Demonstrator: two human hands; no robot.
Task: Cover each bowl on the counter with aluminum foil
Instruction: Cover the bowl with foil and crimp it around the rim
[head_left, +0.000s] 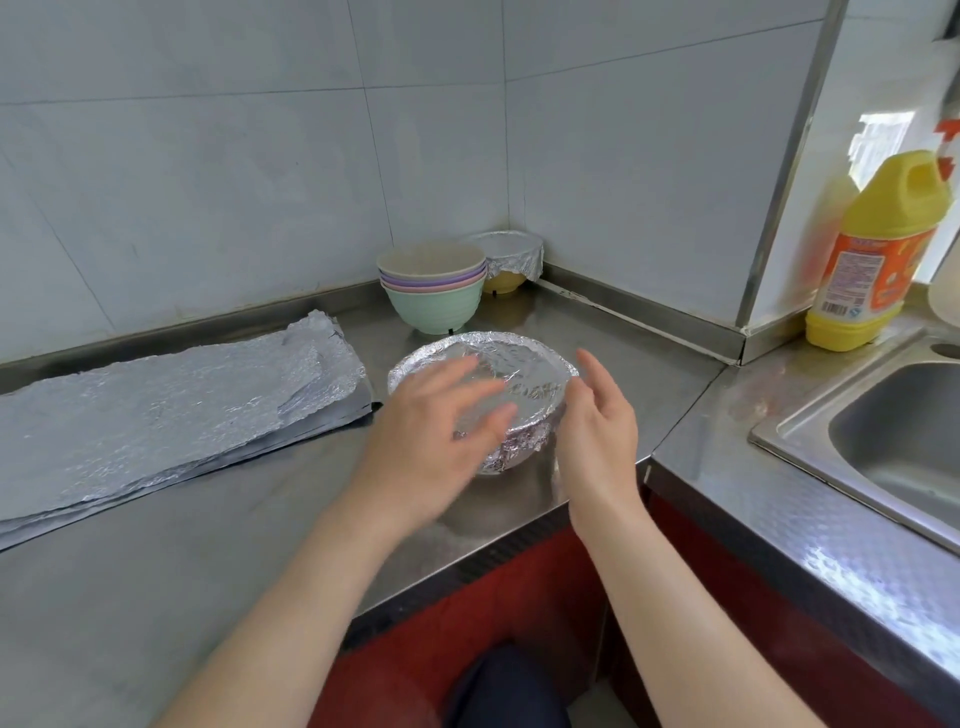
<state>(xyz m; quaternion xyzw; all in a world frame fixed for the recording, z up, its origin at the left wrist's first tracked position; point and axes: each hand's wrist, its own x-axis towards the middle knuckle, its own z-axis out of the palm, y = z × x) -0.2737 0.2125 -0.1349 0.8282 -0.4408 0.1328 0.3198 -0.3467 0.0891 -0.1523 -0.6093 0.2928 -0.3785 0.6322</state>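
Note:
A bowl wrapped in aluminum foil (511, 371) stands on the steel counter (218, 530) near its front edge. My left hand (431, 431) hovers over the bowl's near left side, fingers straight and blurred by motion. My right hand (597, 415) is beside the bowl's right rim, fingers relaxed, holding nothing. Behind it stands a stack of uncovered bowls (434, 288), beige on top and green at the bottom. A yellow bowl capped with foil (511, 260) sits in the corner. A pile of foil sheets (166, 405) lies flat on the left.
A yellow detergent bottle (872, 254) stands on the ledge at right, beside a steel sink (893, 436). Tiled walls close the counter at the back and right. The counter's front edge runs below my hands, with a red cabinet front (519, 597) under it.

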